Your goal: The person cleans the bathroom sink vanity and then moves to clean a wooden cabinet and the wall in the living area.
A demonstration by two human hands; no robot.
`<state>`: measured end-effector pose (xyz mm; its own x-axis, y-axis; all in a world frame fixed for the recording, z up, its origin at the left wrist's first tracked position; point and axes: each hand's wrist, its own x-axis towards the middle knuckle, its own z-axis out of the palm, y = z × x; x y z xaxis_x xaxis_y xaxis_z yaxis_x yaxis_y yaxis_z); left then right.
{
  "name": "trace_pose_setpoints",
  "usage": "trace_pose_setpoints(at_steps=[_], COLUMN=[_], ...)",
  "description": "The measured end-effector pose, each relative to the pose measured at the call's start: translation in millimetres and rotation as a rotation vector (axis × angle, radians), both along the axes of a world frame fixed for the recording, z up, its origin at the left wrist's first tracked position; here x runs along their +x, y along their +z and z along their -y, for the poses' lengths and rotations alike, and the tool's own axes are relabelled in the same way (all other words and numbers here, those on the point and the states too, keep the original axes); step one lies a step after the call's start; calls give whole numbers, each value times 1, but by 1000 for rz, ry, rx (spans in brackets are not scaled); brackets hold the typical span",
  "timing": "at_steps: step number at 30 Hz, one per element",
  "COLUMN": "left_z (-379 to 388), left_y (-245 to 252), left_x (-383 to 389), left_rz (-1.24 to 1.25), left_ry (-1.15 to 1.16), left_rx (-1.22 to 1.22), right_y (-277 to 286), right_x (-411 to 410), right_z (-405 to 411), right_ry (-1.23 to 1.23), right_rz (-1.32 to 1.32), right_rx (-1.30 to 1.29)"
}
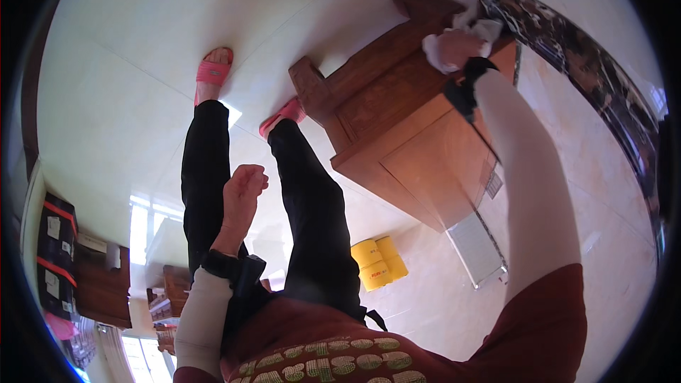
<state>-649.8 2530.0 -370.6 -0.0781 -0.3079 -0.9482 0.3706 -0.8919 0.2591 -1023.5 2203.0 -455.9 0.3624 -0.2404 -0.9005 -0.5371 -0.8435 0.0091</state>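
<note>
My right hand (458,49) is stretched out at the upper right, closed on a white cloth (486,32) that bunches out around the fingers. It presses the cloth on the top of a carved wooden cabinet (393,82), at the end near the wall. My left hand (246,186) hangs before my body above my black trousers, its fingers curled in with nothing seen in them. Both wrists carry black straps with a device over white sleeves.
A dark marbled stone band (574,58) runs along the right. Pink sandals (214,72) are on my feet on the pale tiled floor. Yellow containers (378,263) and a white panel (476,250) stand beyond the cabinet. Dark boxes (56,255) with red edges are at far left.
</note>
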Motion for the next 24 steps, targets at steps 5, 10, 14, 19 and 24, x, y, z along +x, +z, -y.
trace_pose_setpoints(at_steps=[5,10,14,19,24], left_z=[17,32,33,29,32], left_y=[17,29,31,31,34], left_x=[-6,12,36,38,9], left_rz=[-37,7,32,28,292], left_ry=[-65,-159,-269,-484,-689], left_rx=[-36,-109,-106,-219,-354], right_y=[-13,75,131,132,101], right_x=[77,187,195,149,96], right_z=[-143,-216,-233,-246,-279], right_ry=[-338,-815,-1077,-1255,-1231], right_rz=[152,415,689,808,876], right_rx=[68,368,72,-682,-746])
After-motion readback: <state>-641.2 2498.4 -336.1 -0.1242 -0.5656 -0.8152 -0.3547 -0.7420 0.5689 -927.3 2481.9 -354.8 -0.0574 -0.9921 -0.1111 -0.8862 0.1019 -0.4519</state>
